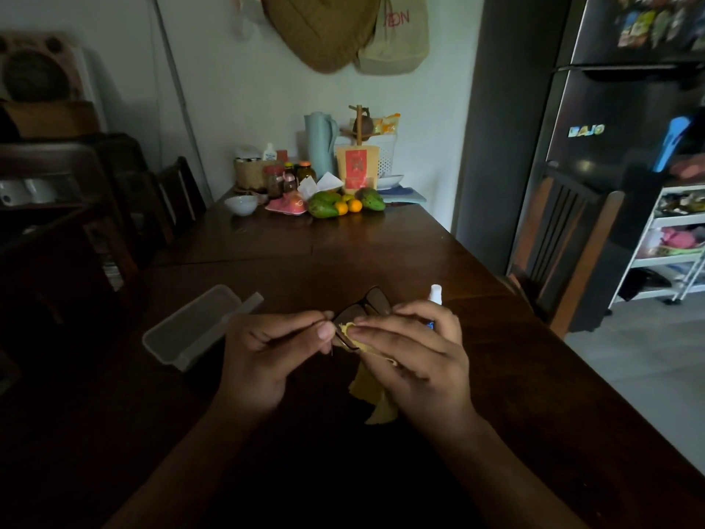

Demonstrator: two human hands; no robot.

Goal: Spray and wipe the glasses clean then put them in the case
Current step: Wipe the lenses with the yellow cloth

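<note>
- Head view: dark wooden desk (381, 246), near half in use.
- Case (190, 326), open, lies left of the hands, long axis running near-left to far-right; left hand nearer it.
- Left hand (263, 357), grip pinched on a temple arm.
- Right hand (416, 349), grip pressing yellow cloth (372, 399) on a lens.
- Glasses (362, 307), held between the hands above the desk, lenses angled away to the far side.
- Spray bottle (435, 294), upright behind the right hand.

spray bottle (435, 299) half-hidden, glasses (364, 305) partly covered
</note>
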